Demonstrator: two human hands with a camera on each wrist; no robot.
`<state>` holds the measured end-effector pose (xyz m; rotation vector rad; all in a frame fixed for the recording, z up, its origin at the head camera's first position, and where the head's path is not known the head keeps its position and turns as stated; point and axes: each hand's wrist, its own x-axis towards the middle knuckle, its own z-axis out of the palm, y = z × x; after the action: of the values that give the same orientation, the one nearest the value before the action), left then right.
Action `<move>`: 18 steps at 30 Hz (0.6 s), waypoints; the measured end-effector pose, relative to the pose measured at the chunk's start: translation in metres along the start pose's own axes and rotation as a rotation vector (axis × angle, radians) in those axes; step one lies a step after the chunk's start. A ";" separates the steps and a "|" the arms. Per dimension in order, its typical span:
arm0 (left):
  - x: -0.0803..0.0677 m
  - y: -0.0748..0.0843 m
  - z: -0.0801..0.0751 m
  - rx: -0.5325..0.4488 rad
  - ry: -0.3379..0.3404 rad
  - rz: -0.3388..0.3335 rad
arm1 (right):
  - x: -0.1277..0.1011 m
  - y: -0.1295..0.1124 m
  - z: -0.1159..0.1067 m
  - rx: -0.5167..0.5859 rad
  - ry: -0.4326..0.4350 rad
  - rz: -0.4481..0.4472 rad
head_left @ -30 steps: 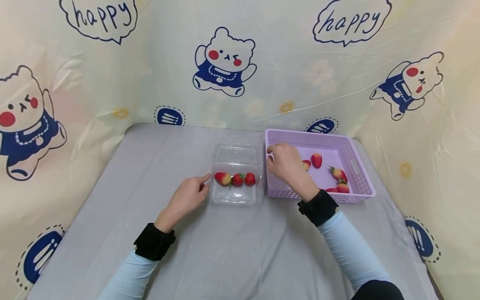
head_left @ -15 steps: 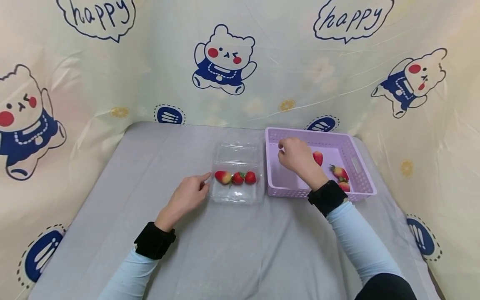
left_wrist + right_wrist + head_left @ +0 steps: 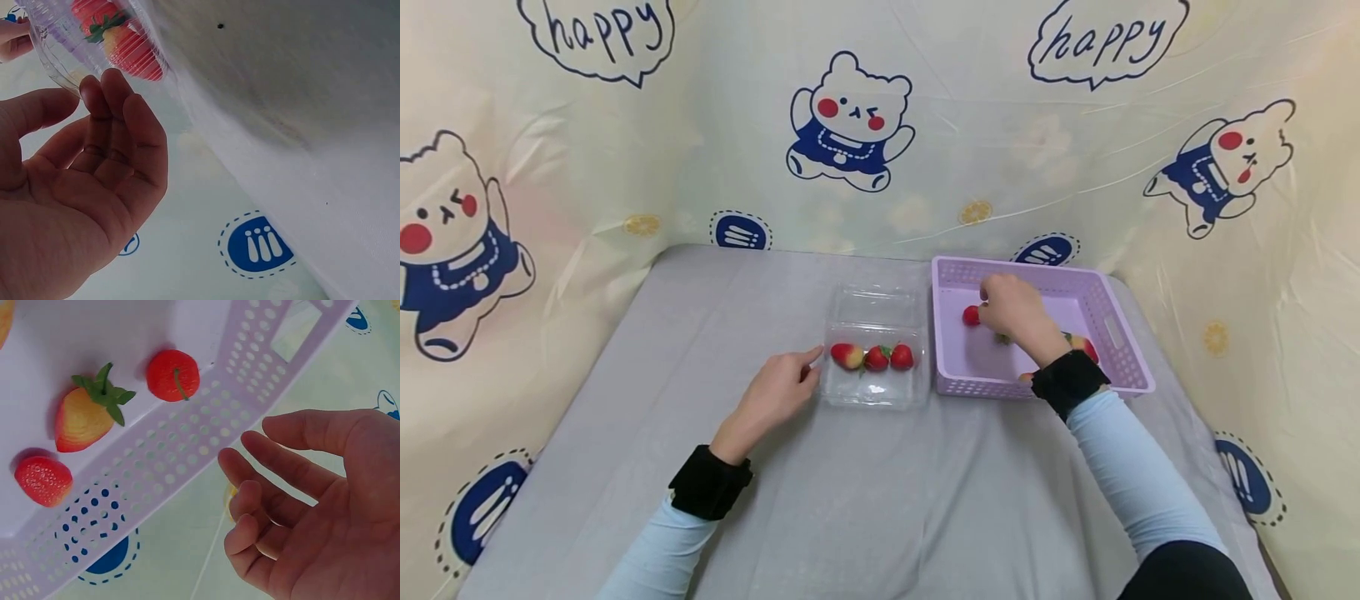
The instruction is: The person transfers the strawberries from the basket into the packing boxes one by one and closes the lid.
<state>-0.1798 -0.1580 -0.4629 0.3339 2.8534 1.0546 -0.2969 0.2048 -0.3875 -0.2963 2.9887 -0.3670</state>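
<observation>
1. Three strawberries (image 3: 874, 357) sit in a row inside the clear plastic clamshell box (image 3: 874, 350), which rests on the grey tablecloth (image 3: 820, 500) just to the left of the lilac perforated basket (image 3: 1120, 333).
2. Beside that box lies the left hand (image 3: 772, 398), resting on the cloth with relaxed fingers. Its fingertips (image 3: 109, 87) reach the box's near left corner and grip nothing; the left wrist view shows the palm open and the fingers only loosely bent.
3. Over the basket hangs the right hand (image 3: 1013, 308), palm down, above the basket floor toward its left half.
4. In the right wrist view, the right hand's fingers are gently curved and spread, with nothing between them, so it is released and holds no fruit.
5. Just left of that hand in the head view, a small round red fruit (image 3: 972, 315) lies on the basket floor. The right wrist view shows it as a smooth red ball with a short stem (image 3: 173, 375), close to the basket wall.
6. Near it in that view lie a red and yellow strawberry with green leaves (image 3: 86, 417) and a smaller all-red strawberry (image 3: 44, 480).
7. More strawberries (image 3: 1084, 346) show past the right wrist, partly hidden by the black cuff (image 3: 1067, 382).
8. Both forearms wear pale blue sleeves.
9. Behind the table hangs a cream sheet printed with cartoon bears (image 3: 850, 125) and the word "happy".
</observation>
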 end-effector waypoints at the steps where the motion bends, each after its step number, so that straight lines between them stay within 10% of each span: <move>1: 0.000 0.000 0.000 -0.002 0.000 0.000 | 0.000 0.001 0.000 -0.004 -0.007 0.000; 18: 0.000 0.000 0.000 -0.008 0.002 0.015 | 0.008 0.016 -0.002 -0.122 -0.149 0.021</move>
<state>-0.1798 -0.1581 -0.4635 0.3539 2.8523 1.0687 -0.3079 0.2193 -0.3903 -0.2901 2.8693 -0.1527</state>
